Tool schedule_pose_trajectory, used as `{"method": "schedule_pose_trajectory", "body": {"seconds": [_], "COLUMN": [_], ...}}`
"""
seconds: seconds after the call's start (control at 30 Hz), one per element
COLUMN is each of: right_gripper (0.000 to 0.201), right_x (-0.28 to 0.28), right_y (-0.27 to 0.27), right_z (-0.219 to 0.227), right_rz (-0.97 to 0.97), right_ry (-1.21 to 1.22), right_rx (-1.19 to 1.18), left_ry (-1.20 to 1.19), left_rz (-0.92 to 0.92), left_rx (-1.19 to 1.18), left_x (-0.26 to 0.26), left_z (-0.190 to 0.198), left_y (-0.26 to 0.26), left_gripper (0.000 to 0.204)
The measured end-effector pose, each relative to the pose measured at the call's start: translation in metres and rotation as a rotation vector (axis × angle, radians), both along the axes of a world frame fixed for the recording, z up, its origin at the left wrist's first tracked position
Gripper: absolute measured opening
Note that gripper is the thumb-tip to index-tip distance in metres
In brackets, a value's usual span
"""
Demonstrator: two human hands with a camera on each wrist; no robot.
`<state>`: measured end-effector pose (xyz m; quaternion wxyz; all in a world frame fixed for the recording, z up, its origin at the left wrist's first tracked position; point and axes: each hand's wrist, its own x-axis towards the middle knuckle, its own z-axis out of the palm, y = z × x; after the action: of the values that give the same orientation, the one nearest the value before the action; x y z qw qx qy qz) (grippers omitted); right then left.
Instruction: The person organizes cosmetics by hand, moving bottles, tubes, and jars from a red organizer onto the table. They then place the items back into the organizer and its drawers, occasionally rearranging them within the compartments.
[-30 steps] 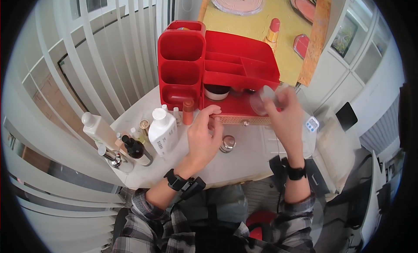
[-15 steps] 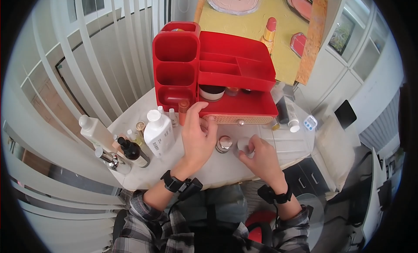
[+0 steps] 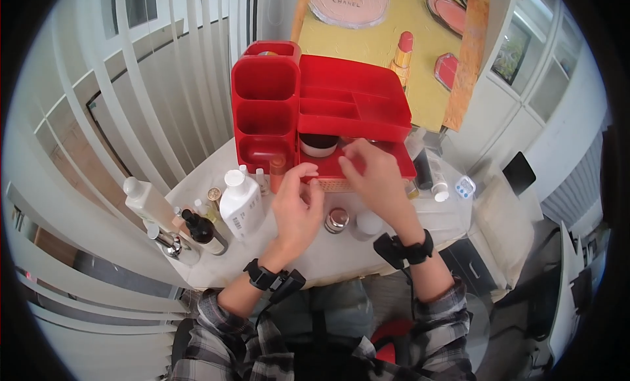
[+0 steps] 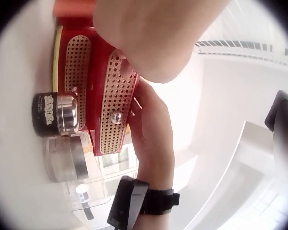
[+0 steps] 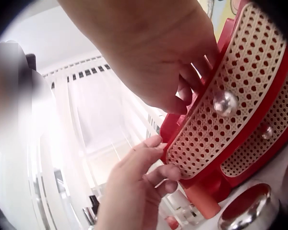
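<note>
In the head view, the red drawer (image 3: pixel 407 161) of the organizer (image 3: pixel 354 122) is pulled out. My left hand (image 3: pixel 296 207) stays at the left end of its woven front; in the right wrist view the fingers (image 5: pixel 153 142) meet the drawer's corner, thumb side against the front. Over the drawer, my right hand (image 3: pixel 380 184) reaches in with loosely bent fingers and nothing visible in them. A white jar with a dark top (image 3: pixel 319 146) lies inside, just left of those fingertips. On the tabletop before the drawer stand a silver-lidded jar (image 3: pixel 336 219) and a clear jar (image 3: pixel 369 223).
Bottles crowd the left side: a white bottle (image 3: pixel 241 200), a dark pump bottle (image 3: pixel 205 231) and a cream one (image 3: pixel 147 200). A brown-orange tube (image 3: pixel 277 173) stands by the organizer. Tubes (image 3: pixel 430 174) and a small white timer (image 3: pixel 464 186) lie at right.
My right hand carried the clear jar from the drawer down to the tabletop, let go beside the silver-lidded jar, and went back over the drawer. The left hand stayed at the drawer's corner.
</note>
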<state>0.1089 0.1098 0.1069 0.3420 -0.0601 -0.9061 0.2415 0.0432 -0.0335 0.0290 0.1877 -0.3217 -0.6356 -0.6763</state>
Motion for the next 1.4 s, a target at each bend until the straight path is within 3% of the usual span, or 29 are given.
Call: {"method": "schedule_pose_trajectory", "body": {"seconds": [0.3, 0.37, 0.57, 0.8, 0.87, 1.07, 1.4], "right_gripper": [0.043, 0.05, 0.05, 0.051, 0.054, 0.056, 0.059], "right_x": [-0.041, -0.048, -0.059, -0.045, -0.049, -0.067, -0.059], "right_y": [-0.025, -0.028, -0.03, -0.029, -0.03, -0.035, -0.029], "right_z": [0.004, 0.006, 0.005, 0.009, 0.007, 0.002, 0.004], "right_rz": [-0.136, -0.255, -0.391, -0.311, -0.331, -0.486, -0.42], "right_ry": [-0.112, -0.186, -0.221, -0.255, -0.164, -0.189, -0.203], "right_rx": [0.208, 0.251, 0.365, 0.296, 0.31, 0.33, 0.255], "left_ry": [0.011, 0.006, -0.003, 0.007, -0.004, 0.001, -0.059], "left_rz": [-0.02, -0.027, -0.031, -0.047, -0.052, -0.05, -0.074], "left_rx": [0.005, 0.017, 0.039, 0.061, 0.065, 0.072, 0.099], "left_x": [0.001, 0.001, 0.001, 0.0, 0.0, -0.001, 0.001], "left_z": [0.002, 0.002, 0.002, 0.0, 0.002, 0.002, 0.004], "left_y": [-0.002, -0.002, -0.002, -0.002, -0.002, -0.002, -0.002], "left_gripper": [0.012, 0.011, 0.009, 0.009, 0.009, 0.008, 0.012]}}
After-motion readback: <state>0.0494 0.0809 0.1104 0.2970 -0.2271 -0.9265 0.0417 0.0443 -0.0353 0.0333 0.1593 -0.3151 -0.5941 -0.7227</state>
